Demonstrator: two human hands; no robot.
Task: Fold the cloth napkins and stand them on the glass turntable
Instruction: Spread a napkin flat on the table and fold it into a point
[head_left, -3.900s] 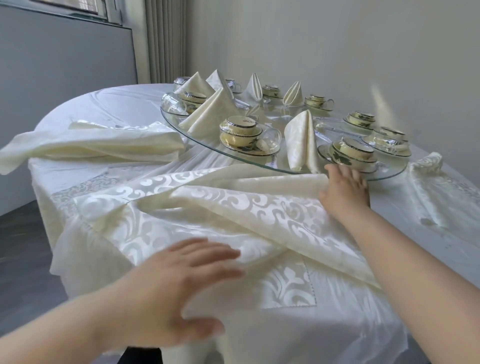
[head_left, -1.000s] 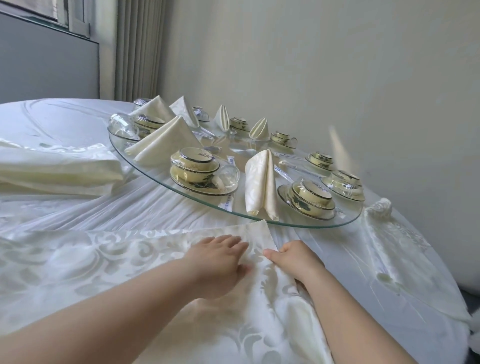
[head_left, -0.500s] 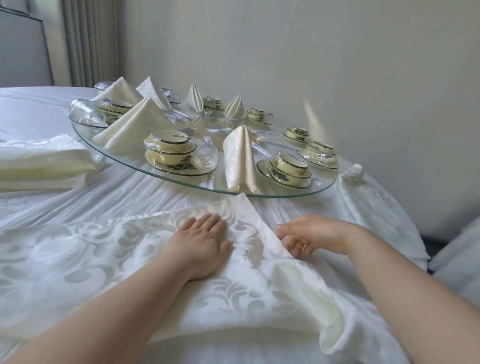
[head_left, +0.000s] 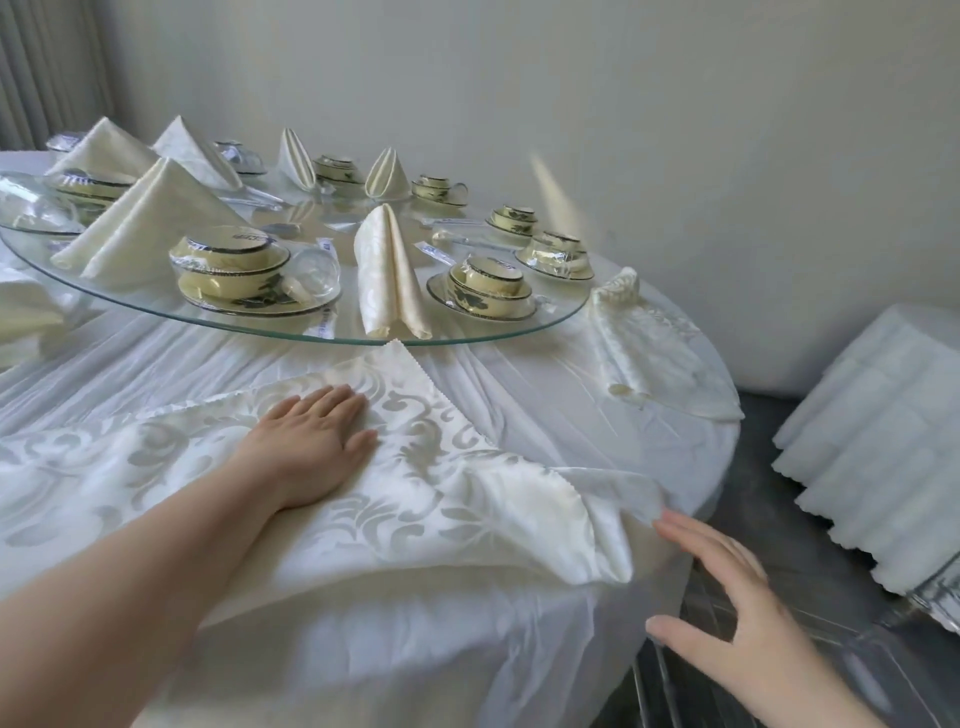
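The patterned napkin (head_left: 441, 499) lies on the table (head_left: 519, 395) before the glass turntable (head_left: 566, 317), long axis running 9 to 3 o'clock, its point aimed at 12 toward the rim. The left hand (head_left: 311, 447) presses it flat with straight fingers, gripping nothing. The right hand (head_left: 737, 618), spread and empty, is nearer the napkin's drooping 3 o'clock end, just beside its fingertips at about 11, so that end looks like its to take.

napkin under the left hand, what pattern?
Glossy scroll-and-leaf damask on the cream cloth napkin; head view shows it best.
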